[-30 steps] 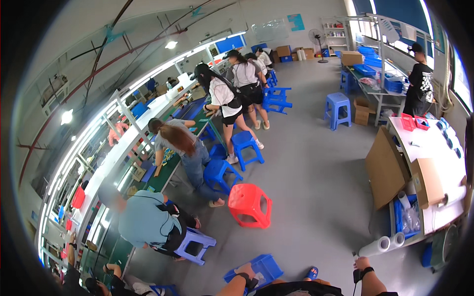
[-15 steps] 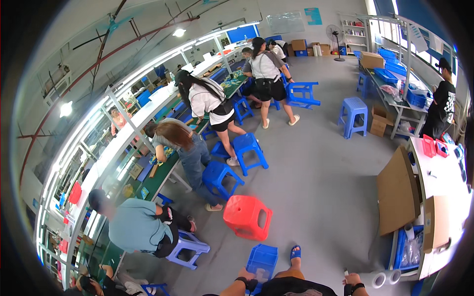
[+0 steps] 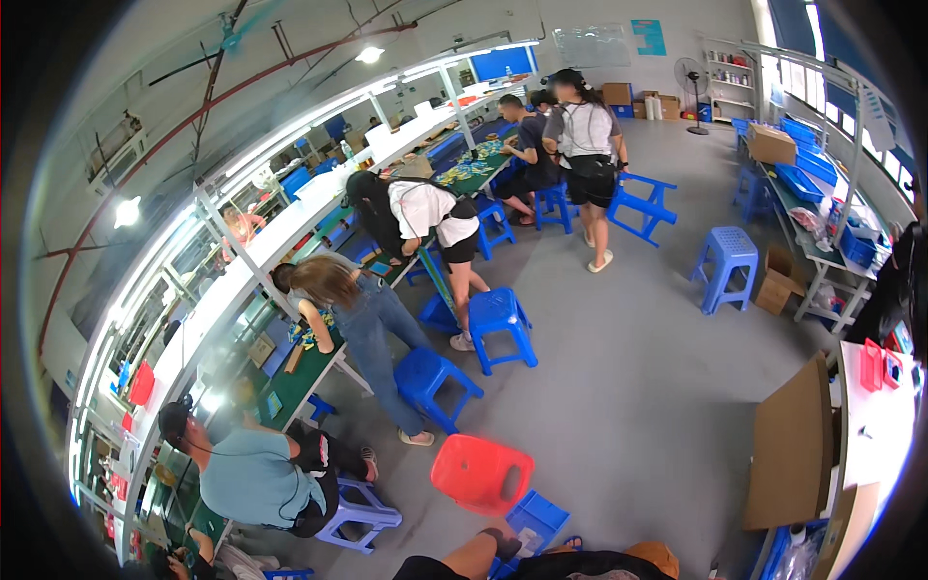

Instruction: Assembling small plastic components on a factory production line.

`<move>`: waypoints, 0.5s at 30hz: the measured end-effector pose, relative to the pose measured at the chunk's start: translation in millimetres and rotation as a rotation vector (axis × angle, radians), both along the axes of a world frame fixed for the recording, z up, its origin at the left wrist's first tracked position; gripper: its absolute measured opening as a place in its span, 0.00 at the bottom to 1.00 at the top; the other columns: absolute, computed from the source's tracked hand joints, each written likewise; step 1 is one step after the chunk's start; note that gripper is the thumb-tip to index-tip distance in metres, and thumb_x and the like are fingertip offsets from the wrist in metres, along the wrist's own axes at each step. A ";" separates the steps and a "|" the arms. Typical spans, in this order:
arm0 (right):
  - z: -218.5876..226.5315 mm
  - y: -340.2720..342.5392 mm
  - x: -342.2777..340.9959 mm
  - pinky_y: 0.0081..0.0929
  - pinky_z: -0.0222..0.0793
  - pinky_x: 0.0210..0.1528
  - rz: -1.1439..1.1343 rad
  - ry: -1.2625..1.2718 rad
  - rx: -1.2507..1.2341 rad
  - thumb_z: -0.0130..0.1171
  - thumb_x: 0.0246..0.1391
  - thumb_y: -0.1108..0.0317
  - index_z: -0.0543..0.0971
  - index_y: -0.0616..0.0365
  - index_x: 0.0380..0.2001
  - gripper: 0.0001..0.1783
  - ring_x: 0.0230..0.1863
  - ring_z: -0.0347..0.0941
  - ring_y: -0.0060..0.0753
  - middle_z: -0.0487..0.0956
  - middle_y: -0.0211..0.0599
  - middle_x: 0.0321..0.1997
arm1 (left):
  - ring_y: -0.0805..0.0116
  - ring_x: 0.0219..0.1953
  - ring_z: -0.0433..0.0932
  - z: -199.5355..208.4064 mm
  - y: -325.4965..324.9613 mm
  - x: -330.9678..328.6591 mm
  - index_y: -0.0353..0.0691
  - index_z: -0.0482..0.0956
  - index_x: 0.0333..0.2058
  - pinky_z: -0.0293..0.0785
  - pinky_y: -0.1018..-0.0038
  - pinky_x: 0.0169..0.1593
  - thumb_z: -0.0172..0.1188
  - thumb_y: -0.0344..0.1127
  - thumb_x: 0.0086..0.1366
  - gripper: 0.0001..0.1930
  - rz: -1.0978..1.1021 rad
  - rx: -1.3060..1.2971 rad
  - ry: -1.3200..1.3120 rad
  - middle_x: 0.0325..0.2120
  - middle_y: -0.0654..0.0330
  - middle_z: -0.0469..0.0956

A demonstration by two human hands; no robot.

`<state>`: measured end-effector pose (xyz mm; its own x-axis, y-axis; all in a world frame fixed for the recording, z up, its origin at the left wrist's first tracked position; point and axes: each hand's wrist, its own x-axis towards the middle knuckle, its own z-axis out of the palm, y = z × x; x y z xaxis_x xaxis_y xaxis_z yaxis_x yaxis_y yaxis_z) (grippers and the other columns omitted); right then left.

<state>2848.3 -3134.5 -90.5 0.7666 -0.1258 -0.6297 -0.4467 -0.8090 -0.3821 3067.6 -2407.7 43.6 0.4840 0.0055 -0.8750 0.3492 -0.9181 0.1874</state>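
My left forearm reaches in from the lower edge, and a dark band circles the wrist. My left hand (image 3: 499,542) is blurred against the near left side of a blue plastic bin (image 3: 550,514), and its fingers cannot be made out. Small pale items lie inside the bin, too indistinct to name. Just beyond it stands a red plastic stool (image 3: 469,469), overlapping the bin's far corner in the picture. My right hand is out of the picture.
Several people work along a green-topped bench (image 3: 319,377) at left. Blue stools (image 3: 498,309) stand on the grey floor. Farther off, a person (image 3: 585,135) holds a blue stool (image 3: 643,208) by its side. At right, a large cardboard sheet (image 3: 793,449) leans against a white table (image 3: 880,425).
The view has shifted, and the red stool sits lower in it. The bin now overlaps the stool's corner. My right hand has left the picture. The far person has stepped onward with the stool.
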 end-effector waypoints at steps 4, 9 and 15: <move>2.7 -15.9 115.0 0.50 0.79 0.48 -0.076 0.126 0.020 0.59 0.55 0.55 0.88 0.51 0.32 0.15 0.43 0.85 0.52 0.87 0.50 0.37 | 0.45 0.48 0.85 -38.9 -17.1 51.3 0.28 0.76 0.55 0.81 0.57 0.49 0.73 0.42 0.46 0.38 0.145 0.076 -0.286 0.47 0.36 0.83; -22.5 -98.9 341.2 0.53 0.79 0.36 0.547 -0.023 -0.056 0.59 0.57 0.57 0.87 0.55 0.32 0.15 0.36 0.85 0.50 0.87 0.45 0.33 | 0.43 0.51 0.84 -66.2 -68.1 96.1 0.32 0.76 0.57 0.80 0.57 0.53 0.75 0.43 0.45 0.39 0.545 0.096 -0.437 0.49 0.37 0.82; -56.3 -206.5 608.6 0.58 0.75 0.26 0.337 -0.344 0.055 0.57 0.56 0.55 0.87 0.50 0.31 0.14 0.28 0.83 0.48 0.85 0.41 0.28 | 0.47 0.55 0.83 -50.0 -149.7 162.2 0.33 0.77 0.57 0.79 0.57 0.58 0.76 0.48 0.49 0.39 0.803 0.257 -0.302 0.54 0.39 0.81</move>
